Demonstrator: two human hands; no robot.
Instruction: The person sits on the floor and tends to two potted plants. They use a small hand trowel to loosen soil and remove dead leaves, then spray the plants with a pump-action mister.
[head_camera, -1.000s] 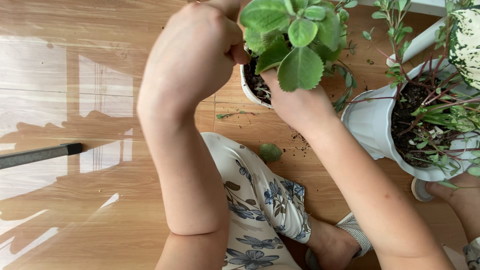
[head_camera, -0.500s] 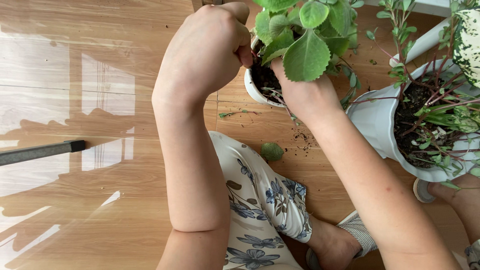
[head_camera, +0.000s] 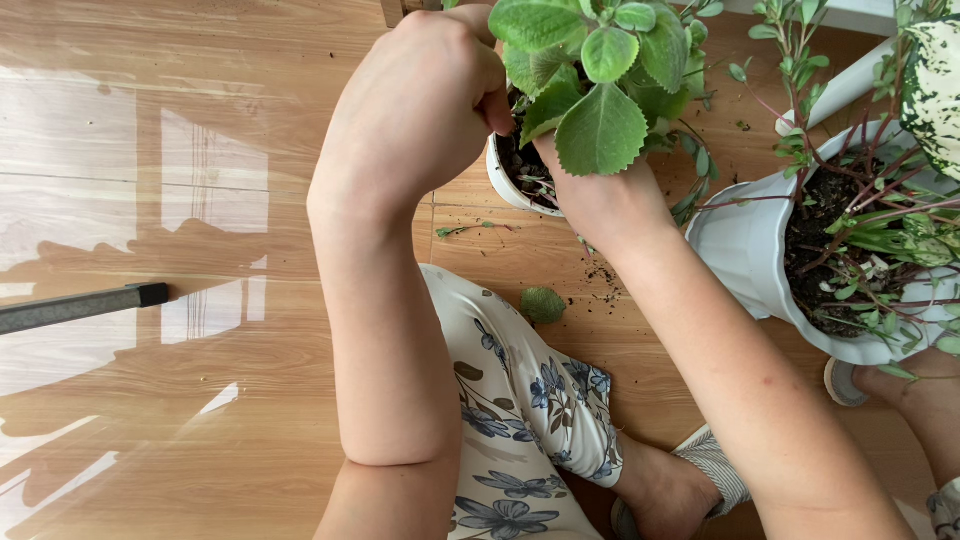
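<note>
The small pot (head_camera: 505, 182) is sitting on the floor (head_camera: 200, 150) before us. Our left hand (head_camera: 420, 100) is pinching at its soil, fingers clenched; our right hand (head_camera: 600, 205) is gripping its rim under the leaves (head_camera: 600, 130).

There is only one view, from the camera on my head, so no second view shares any of it. It looks almost straight down over my arms onto the wooden floor (head_camera: 150, 180). It sits close: my left hand (head_camera: 420, 100) and right hand (head_camera: 605, 205) fill the upper middle of the frame, with the small white pot (head_camera: 500, 180) between them, cut off by the top edge. My patterned trouser leg (head_camera: 520, 420) runs out at the bottom, and the big white pot (head_camera: 745, 260) is cropped at the right.
</note>
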